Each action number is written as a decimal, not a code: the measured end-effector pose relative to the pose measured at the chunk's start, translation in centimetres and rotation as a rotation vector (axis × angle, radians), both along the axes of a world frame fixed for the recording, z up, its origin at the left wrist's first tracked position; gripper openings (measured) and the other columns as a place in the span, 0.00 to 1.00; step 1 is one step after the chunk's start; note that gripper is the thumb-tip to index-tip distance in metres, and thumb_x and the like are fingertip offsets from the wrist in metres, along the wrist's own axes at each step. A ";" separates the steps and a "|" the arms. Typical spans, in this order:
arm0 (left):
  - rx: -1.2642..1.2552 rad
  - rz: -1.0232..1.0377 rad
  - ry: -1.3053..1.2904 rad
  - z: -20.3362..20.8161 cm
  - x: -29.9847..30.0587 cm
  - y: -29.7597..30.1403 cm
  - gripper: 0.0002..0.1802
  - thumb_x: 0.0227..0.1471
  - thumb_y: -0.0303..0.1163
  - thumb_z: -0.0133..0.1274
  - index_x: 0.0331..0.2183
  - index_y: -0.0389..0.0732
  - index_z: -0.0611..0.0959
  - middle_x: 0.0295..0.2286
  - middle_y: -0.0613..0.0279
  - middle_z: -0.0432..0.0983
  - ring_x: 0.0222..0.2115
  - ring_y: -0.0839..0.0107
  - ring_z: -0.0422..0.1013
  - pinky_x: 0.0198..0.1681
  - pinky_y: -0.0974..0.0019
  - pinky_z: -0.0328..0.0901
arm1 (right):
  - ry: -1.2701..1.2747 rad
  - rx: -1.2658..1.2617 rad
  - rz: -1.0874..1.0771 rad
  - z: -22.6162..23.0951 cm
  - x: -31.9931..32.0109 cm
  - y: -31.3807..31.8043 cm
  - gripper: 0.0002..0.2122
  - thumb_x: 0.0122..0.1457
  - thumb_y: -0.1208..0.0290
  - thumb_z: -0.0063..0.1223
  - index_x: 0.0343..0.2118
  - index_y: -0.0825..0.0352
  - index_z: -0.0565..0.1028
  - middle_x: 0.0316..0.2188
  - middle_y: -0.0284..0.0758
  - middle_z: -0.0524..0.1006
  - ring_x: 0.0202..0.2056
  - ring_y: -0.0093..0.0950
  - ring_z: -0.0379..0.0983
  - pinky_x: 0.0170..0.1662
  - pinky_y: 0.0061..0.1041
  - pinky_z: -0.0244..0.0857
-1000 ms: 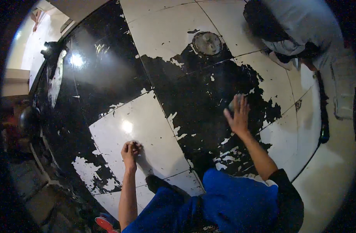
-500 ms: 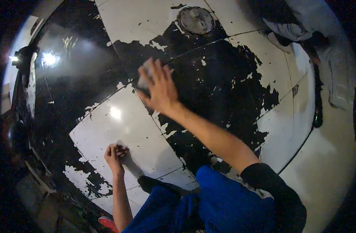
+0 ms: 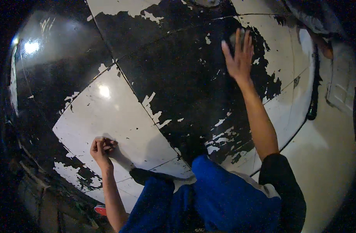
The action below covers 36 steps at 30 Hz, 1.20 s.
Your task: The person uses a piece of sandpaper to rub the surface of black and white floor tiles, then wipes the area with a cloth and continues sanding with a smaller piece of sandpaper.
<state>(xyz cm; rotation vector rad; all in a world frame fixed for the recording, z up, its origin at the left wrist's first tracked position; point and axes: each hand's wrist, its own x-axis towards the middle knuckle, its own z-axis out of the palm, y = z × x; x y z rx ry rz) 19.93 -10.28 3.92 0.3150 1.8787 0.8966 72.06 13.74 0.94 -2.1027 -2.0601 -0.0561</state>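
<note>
Where the knees [image 3: 209, 190] sit at 6 o'clock, a dark foot [image 3: 147, 177] stands at 7, with a red thing [image 3: 100, 210] near the left forearm. At 8, the left hand [image 3: 101, 149] curls loosely over the white tile [image 3: 121, 120]; whether it holds anything, I cannot tell. The tile's seams border the black patch [image 3: 178, 73], which runs upward. Between 1 and 2, the right hand [image 3: 240, 64] lies flat, fingers spread, over a grey pad [image 3: 232, 40] on the patch. A dark strip [image 3: 312, 106] edges 3, pale floor [image 3: 321, 163] spreading at 4. Farther, a co-worker [image 3: 308, 15] blocks 2.
</note>
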 end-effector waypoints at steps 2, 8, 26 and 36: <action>0.044 -0.006 -0.006 0.1 0.6 0.3 0.12 0.64 0.36 0.52 0.29 0.41 0.79 0.23 0.64 0.78 0.20 0.75 0.76 0.22 0.75 0.66 | -0.048 0.057 -0.099 -1.1 -0.3 3.7 0.39 0.62 0.42 0.49 0.70 0.61 0.54 0.70 0.54 0.48 0.70 0.54 0.43 0.69 0.57 0.40; 0.062 -0.049 0.026 0.7 1.4 0.9 0.12 0.63 0.36 0.53 0.29 0.41 0.78 0.23 0.61 0.79 0.20 0.75 0.76 0.23 0.75 0.67 | 0.077 0.198 0.211 -1.0 -11.1 2.6 0.38 0.59 0.42 0.54 0.66 0.63 0.62 0.66 0.53 0.58 0.64 0.57 0.56 0.66 0.55 0.49; 0.147 -0.140 -0.101 1.6 0.7 0.2 0.13 0.64 0.38 0.53 0.33 0.38 0.78 0.27 0.57 0.80 0.26 0.73 0.77 0.29 0.73 0.70 | -0.025 0.115 0.061 -0.3 0.2 -1.8 0.39 0.63 0.43 0.50 0.69 0.63 0.55 0.69 0.54 0.52 0.68 0.54 0.49 0.68 0.54 0.45; 0.105 -0.177 -0.124 0.5 0.6 0.6 0.13 0.64 0.40 0.52 0.36 0.38 0.78 0.27 0.61 0.78 0.29 0.68 0.79 0.32 0.69 0.74 | -0.087 -0.027 -0.481 -1.3 16.2 -17.4 0.41 0.65 0.37 0.40 0.71 0.62 0.49 0.70 0.56 0.48 0.69 0.59 0.45 0.69 0.56 0.39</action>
